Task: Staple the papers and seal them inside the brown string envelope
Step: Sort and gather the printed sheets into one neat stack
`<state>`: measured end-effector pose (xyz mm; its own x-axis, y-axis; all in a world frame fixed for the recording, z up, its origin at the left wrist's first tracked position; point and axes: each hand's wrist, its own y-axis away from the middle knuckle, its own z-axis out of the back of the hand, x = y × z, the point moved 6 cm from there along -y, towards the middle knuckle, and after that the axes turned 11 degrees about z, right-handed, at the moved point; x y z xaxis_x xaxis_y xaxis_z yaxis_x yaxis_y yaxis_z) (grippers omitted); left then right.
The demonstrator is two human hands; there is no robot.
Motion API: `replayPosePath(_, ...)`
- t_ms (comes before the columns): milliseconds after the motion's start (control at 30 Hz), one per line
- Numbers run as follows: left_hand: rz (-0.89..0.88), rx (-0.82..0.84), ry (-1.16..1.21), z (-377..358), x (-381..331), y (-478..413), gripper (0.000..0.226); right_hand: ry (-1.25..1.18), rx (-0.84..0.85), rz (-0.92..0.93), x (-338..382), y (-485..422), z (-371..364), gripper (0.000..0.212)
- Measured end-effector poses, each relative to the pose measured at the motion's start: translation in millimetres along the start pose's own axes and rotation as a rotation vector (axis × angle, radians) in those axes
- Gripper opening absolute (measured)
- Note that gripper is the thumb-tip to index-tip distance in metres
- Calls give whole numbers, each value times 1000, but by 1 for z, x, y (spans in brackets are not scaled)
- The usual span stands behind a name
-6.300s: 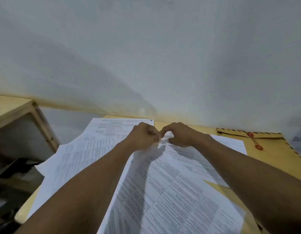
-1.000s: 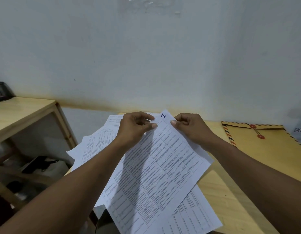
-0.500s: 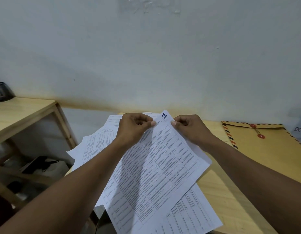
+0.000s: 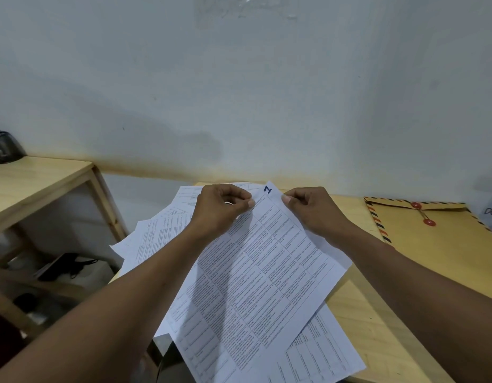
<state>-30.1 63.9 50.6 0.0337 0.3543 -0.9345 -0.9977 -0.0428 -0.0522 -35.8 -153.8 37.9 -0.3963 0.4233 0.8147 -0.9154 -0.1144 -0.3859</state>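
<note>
Both hands are pinched on the top sheet: left hand (image 4: 218, 210) grips its upper left edge, right hand (image 4: 312, 210) the upper right, either side of a handwritten "1" (image 4: 267, 189). That printed sheet (image 4: 255, 286) sits tilted over more loose papers (image 4: 159, 233) spilling off the desk's (image 4: 377, 327) left edge. The brown string envelope (image 4: 438, 244) lies flat near the back right corner, well clear of the hands.

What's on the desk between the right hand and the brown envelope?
Nothing: the head view shows only bare wooden desk between the right hand, pinching the numbered sheet, and the brown string envelope.
</note>
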Motion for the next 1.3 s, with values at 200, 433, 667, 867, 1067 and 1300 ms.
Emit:
replayPosePath(200,-1,7,11,-1,-1,1,9,-47,-37,-12,-1,0,3,21)
replayPosePath(433,5,5,23,-4,-1,2,8,-21,-69,0,-5,-3,5,16)
replayPosePath(667,21,11,11,-4,-3,3,8,-29,-65,7,-9,-3,5,15)
replayPosePath(867,-1,19,13,-2,-5,4,7,-45,-78,13,-4,-3,3,10)
replayPosePath(1067,-20,6,24,-1,-5,6,5,-76,-138,31,2,1,7,6)
replayPosePath(1300,-19,17,26,-1,-5,6,3,-122,-177,6,7,5,6,7)
